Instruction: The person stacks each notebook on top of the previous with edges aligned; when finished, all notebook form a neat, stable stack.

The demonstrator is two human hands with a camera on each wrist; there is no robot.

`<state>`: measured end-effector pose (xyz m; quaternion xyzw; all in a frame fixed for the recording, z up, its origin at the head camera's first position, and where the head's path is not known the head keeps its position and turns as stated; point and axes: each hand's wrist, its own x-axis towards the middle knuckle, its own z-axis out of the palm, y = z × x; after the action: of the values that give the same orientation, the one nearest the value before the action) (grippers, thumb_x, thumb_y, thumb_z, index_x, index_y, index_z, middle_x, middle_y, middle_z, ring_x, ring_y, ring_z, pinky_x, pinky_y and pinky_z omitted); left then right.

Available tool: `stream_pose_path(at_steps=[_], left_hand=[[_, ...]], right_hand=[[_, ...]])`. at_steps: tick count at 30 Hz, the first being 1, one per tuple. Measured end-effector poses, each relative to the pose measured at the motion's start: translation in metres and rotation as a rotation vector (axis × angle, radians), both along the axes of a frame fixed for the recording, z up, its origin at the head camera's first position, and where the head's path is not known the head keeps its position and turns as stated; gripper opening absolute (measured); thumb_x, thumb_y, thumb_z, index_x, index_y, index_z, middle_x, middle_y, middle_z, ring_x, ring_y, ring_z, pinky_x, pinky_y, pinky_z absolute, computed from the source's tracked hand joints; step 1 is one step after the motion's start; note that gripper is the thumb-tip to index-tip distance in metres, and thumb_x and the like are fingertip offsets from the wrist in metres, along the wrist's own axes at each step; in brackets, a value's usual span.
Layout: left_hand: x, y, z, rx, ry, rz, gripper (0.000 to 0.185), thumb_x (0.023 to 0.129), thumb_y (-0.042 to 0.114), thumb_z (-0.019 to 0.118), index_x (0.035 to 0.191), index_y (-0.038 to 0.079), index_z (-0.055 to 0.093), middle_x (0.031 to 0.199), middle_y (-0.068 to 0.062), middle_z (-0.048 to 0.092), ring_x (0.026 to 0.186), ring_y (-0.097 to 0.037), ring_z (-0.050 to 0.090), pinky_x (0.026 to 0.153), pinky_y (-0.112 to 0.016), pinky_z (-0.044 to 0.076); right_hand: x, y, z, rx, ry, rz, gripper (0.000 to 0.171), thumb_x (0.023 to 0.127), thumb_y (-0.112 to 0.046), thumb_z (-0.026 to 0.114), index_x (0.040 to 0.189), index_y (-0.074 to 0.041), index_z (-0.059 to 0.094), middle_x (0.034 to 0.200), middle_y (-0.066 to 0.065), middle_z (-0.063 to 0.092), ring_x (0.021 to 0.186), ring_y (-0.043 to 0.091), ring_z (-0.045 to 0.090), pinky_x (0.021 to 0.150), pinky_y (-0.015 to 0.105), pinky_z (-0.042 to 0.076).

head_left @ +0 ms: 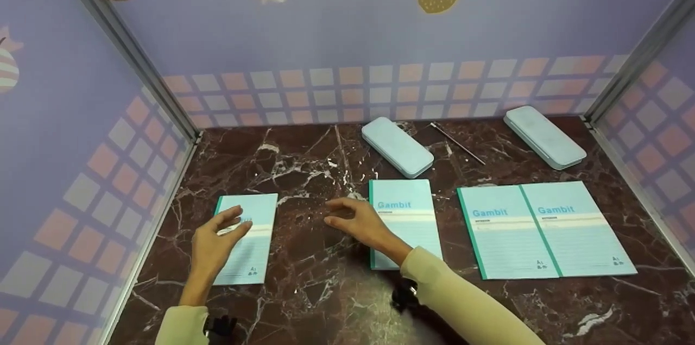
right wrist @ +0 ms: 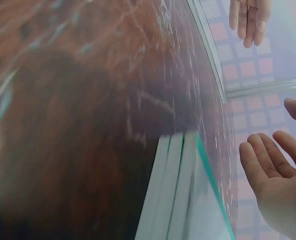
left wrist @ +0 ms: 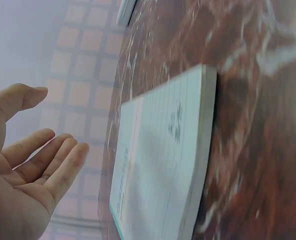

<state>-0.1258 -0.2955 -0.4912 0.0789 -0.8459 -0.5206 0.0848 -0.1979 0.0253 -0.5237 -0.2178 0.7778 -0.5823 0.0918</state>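
My left hand [head_left: 212,247] hovers over the left part of a pale blue notebook [head_left: 252,261] with a green spine, its fingers loosely bent and holding nothing. In the left wrist view that notebook [left wrist: 160,150] lies flat beside the raised hand [left wrist: 30,195]. My right hand [head_left: 361,221] is held above the marble table, its fingers and thumb apart with nothing between them. Its wrist passes over a middle notebook [head_left: 407,242] printed "Gambit". The right wrist view shows this as a stack of notebooks [right wrist: 175,195] below the hand [right wrist: 283,195].
Two more notebooks lie side by side at the right, one [head_left: 510,247] against the other [head_left: 583,242]. Behind them are a pale pencil case [head_left: 399,146], a thin dark rod [head_left: 459,144] and another pencil case [head_left: 545,138]. Patterned walls [head_left: 336,89] enclose the table [head_left: 315,301].
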Motion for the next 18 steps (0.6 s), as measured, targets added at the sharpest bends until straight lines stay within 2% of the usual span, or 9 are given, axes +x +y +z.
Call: stream_pose_path(at_steps=[5, 8, 14, 18], left_hand=[[0.000, -0.020, 0.000, -0.047, -0.031, 0.018, 0.055, 0.097, 0.027, 0.083, 0.144, 0.003, 0.066, 0.143, -0.015, 0.066, 0.130, -0.029, 0.063, 0.097, -0.020, 0.053], [-0.001, -0.032, 0.002, -0.071, -0.033, 0.021, 0.058, 0.097, 0.028, 0.083, 0.144, 0.002, 0.064, 0.144, -0.016, 0.065, 0.131, -0.030, 0.062, 0.100, -0.017, 0.050], [0.000, -0.051, 0.000, -0.093, -0.043, 0.038, 0.060, 0.096, 0.029, 0.083, 0.146, 0.001, 0.063, 0.145, -0.020, 0.063, 0.133, -0.035, 0.060, 0.086, -0.006, 0.048], [0.002, -0.062, -0.006, -0.107, -0.081, 0.035, 0.064, 0.098, 0.030, 0.082, 0.150, 0.001, 0.059, 0.148, -0.020, 0.060, 0.136, -0.035, 0.058, 0.085, -0.005, 0.047]], right_hand=[[-0.001, -0.020, -0.004, -0.005, -0.009, -0.027, 0.044, 0.097, -0.019, 0.081, 0.135, 0.001, 0.069, 0.123, 0.015, 0.074, 0.109, 0.028, 0.073, 0.094, 0.036, 0.060], [0.000, -0.032, -0.005, 0.000, -0.026, -0.037, 0.044, 0.096, -0.019, 0.082, 0.135, -0.002, 0.069, 0.122, 0.013, 0.074, 0.108, 0.025, 0.073, 0.093, 0.033, 0.060], [0.002, -0.055, -0.005, -0.014, -0.071, -0.005, 0.047, 0.097, -0.016, 0.081, 0.139, -0.002, 0.067, 0.127, 0.016, 0.071, 0.112, 0.023, 0.071, 0.096, 0.030, 0.059], [0.004, -0.071, -0.006, -0.018, -0.103, 0.001, 0.047, 0.095, -0.015, 0.082, 0.138, -0.002, 0.067, 0.127, 0.015, 0.072, 0.111, 0.020, 0.071, 0.096, 0.028, 0.058]])
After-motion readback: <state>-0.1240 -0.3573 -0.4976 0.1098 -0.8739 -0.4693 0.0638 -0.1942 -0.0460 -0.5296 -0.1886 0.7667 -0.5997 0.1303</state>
